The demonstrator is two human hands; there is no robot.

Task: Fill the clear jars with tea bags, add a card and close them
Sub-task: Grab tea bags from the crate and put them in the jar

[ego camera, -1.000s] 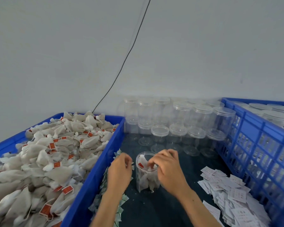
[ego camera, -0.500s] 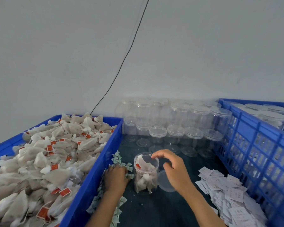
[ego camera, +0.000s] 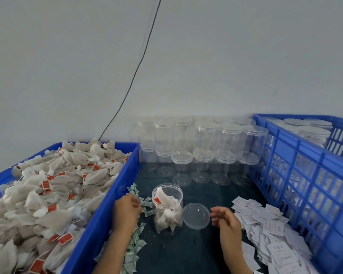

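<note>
An open clear jar (ego camera: 167,208) stands on the dark table, partly filled with tea bags that carry red tags. Its clear lid (ego camera: 196,215) lies flat on the table just to its right. My left hand (ego camera: 126,211) is left of the jar with its fingers curled down onto small green-and-white packets (ego camera: 137,236); whether it pinches one is hidden. My right hand (ego camera: 225,218) hovers right of the lid, fingers loosely curled and holding nothing. It is beside the heap of white cards (ego camera: 265,232).
A blue crate (ego camera: 111,198) heaped with tea bags (ego camera: 48,194) fills the left. Several lidded empty jars (ego camera: 202,153) are stacked along the back wall. A blue slatted crate (ego camera: 305,175) with closed jars stands at the right. A black cable hangs down the wall.
My right hand left the jar's mouth, the lid now lies on the table, and the hand has moved right toward the cards. My left hand dropped to the small packets.
</note>
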